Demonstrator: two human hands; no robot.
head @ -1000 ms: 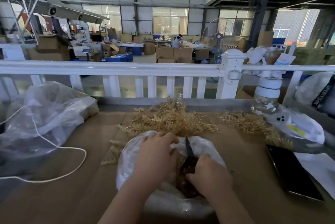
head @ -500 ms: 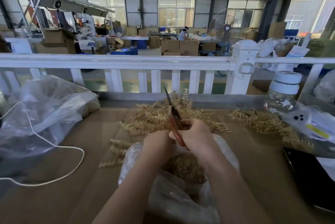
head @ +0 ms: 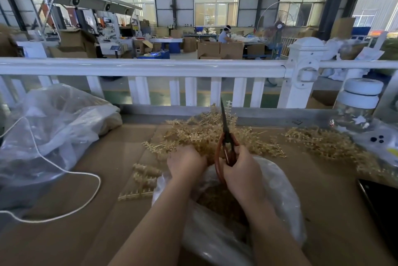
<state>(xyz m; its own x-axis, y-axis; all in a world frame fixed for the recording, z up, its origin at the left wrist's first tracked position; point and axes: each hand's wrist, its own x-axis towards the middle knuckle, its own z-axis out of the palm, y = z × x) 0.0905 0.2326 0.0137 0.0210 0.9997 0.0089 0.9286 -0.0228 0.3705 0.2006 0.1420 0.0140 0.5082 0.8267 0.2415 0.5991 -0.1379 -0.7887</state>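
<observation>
My right hand (head: 242, 171) grips the red handles of a pair of scissors (head: 225, 134), whose dark blades point up and away from me. My left hand (head: 186, 163) lies just left of it with curled fingers, reaching into the near edge of a heap of golden plastic sprigs (head: 200, 134); what it holds is hidden. Both hands hover over the mouth of a clear plastic bag (head: 277, 196) that holds more golden pieces. The bag lies on a cardboard-covered table (head: 86, 233).
A big crumpled clear bag (head: 49, 127) and a white cord (head: 71, 174) lie at the left. More sprigs (head: 323, 143), a white-lidded jar (head: 357, 104) and a black phone (head: 381, 199) sit at the right. A white railing (head: 140, 69) borders the far edge.
The scissors came up out of the bag in my right hand and now point upward. My left hand moved from the bag's rim forward to the sprig heap.
</observation>
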